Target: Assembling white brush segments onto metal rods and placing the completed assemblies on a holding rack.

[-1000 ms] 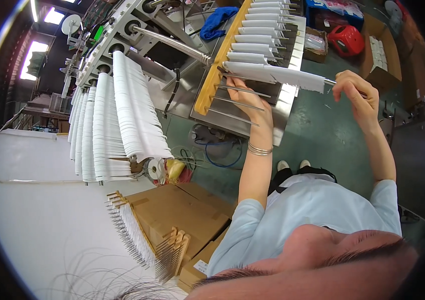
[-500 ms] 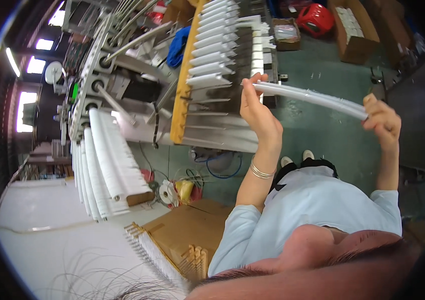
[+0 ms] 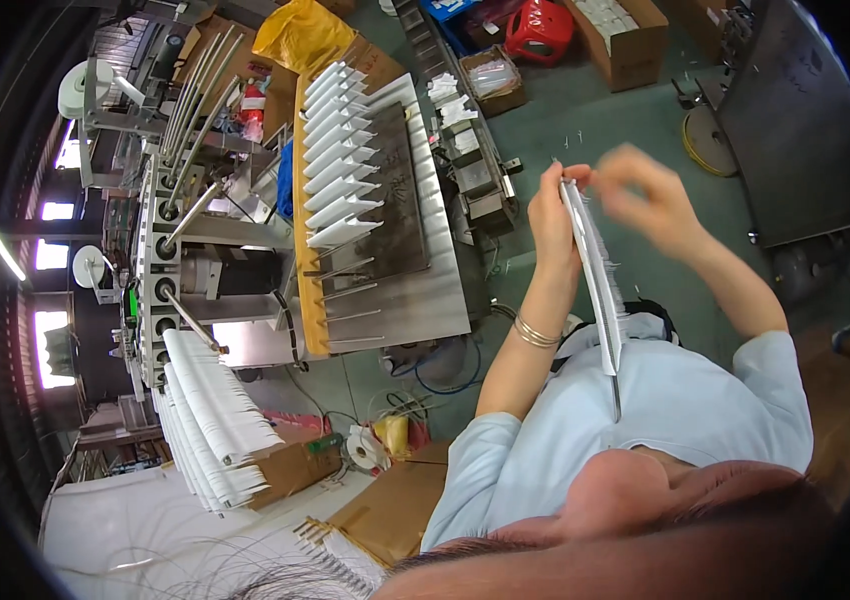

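Between the fingers of my left hand point(image 3: 552, 222) is the far end of a long bundle of thin white sheets point(image 3: 595, 275) on a metal rod. The bundle slants toward my chest, its edges fanned out along the right side. Bare rod sticks out of its near end. Just right of the held end is my right hand point(image 3: 650, 205), bent and smeared by motion; whether its fingers hold anything does not show. To the left, a wooden bar point(image 3: 313, 310) carries a row of metal rods. White bundles point(image 3: 340, 185) hang on the far ones, and the near rods are bare.
A machine with rollers point(image 3: 165, 240) stands at the left, long white rolls point(image 3: 210, 400) jutting from it. A metal table point(image 3: 445, 290) lies under the rods. Cardboard boxes point(image 3: 635, 60), a red stool point(image 3: 538, 30) and a grey panel point(image 3: 795, 130) stand farther off.
The bundle has swung from nearly crosswise to pointing at my chest. My right hand has let go of its right end and moved left, close to my left hand. The view has shifted.
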The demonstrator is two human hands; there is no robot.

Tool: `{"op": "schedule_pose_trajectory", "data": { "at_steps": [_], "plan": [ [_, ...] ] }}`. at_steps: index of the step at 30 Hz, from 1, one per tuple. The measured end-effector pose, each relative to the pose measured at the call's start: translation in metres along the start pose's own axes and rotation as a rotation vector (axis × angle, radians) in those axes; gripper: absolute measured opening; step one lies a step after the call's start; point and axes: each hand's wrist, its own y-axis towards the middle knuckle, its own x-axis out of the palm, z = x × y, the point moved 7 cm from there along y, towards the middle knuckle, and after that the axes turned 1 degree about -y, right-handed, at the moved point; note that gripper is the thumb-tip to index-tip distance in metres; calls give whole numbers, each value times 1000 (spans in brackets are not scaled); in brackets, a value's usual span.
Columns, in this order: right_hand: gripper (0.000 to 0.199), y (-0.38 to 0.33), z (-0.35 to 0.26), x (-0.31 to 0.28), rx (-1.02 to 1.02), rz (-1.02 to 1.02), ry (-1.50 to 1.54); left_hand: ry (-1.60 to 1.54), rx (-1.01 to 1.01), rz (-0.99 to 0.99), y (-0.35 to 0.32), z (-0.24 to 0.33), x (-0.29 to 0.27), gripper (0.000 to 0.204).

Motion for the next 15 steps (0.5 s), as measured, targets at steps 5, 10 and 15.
{"op": "schedule_pose_trajectory", "data": {
  "at_steps": [5, 10, 15],
  "plan": [
    [17, 21, 84, 31, 744, 82, 651, 8, 16, 23, -9, 0, 4, 41],
    [15, 12, 106, 43, 780, -54, 945, 894, 657, 142, -96, 59, -5, 28],
    [16, 14, 101, 39, 812, -106, 911, 1007, -289, -437, -195, 49, -38, 13]
  ]
}}
